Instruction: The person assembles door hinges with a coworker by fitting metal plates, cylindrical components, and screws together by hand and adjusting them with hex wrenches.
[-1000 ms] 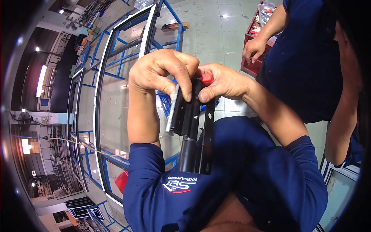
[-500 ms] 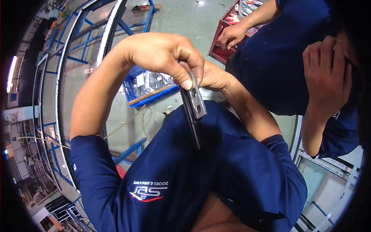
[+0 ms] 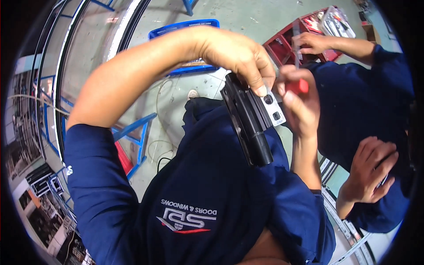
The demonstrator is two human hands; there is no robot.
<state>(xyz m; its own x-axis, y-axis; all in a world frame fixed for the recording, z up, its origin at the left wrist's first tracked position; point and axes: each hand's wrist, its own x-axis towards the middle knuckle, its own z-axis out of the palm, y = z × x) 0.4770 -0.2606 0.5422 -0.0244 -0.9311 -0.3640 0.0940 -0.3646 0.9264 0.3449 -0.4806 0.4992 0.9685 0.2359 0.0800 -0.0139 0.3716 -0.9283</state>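
My left hand [image 3: 243, 57] reaches across from the left, its thumb and fingers closed on a black door hinge [image 3: 247, 119] with a long round barrel. A silver metal plate [image 3: 273, 108] with two dark holes lies along the hinge's right side, under my thumb tip. Close by on the right, my right hand [image 3: 302, 104] is closed around a red-handled screwdriver [image 3: 303, 86]. Its grey shaft points away from me and is blurred. The hinge hangs tilted in front of my dark blue shirt.
A co-worker stands at the right, one hand [image 3: 312, 43] over a red compartment box [image 3: 280, 47], the other hand [image 3: 369, 170] nearer me. A blue crate [image 3: 185, 26] sits on the floor beyond my left arm. Glazed frames [image 3: 79, 44] and a blue stand [image 3: 137, 132] are at the left.
The hinge has turned, showing its broad side and the plate's face, and has shifted right with my left hand. My right hand has come out from behind it, showing the red handle.
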